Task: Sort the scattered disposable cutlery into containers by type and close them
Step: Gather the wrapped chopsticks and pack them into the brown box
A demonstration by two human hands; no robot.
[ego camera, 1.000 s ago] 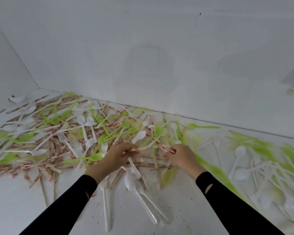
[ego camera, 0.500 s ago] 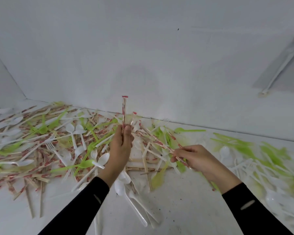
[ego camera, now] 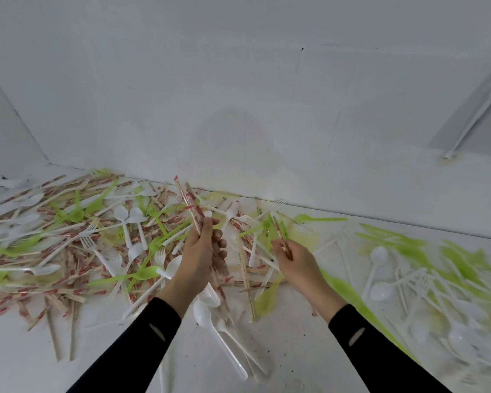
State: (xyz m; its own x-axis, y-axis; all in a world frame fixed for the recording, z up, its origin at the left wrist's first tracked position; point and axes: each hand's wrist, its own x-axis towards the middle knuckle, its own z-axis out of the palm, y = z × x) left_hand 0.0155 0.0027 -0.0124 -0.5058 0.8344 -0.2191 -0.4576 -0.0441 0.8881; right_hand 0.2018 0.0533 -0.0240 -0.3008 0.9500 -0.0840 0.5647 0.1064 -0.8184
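Observation:
A wide pile of mixed cutlery [ego camera: 97, 239] covers the white surface: paper-wrapped chopsticks with red print, white spoons and forks, green spoons and forks. My left hand [ego camera: 201, 251] grips a small bundle of wrapped chopsticks [ego camera: 189, 205], held upright above the pile. My right hand [ego camera: 298, 259] pinches another wrapped chopstick pair [ego camera: 281, 236], its far end pointing up and left. A white spoon [ego camera: 210, 321] lies below my left wrist.
White walls [ego camera: 238, 109] close the surface at the back and left. To the right lies a blurred spread of white spoons [ego camera: 380, 290] and green cutlery [ego camera: 451, 259]. A leaning white panel [ego camera: 476, 109] stands at the upper right. No container shows.
Both hands rose from the pile with chopsticks. Since half a second ago the left bundle tilted left, and the right hand lifted its pair toward the left hand.

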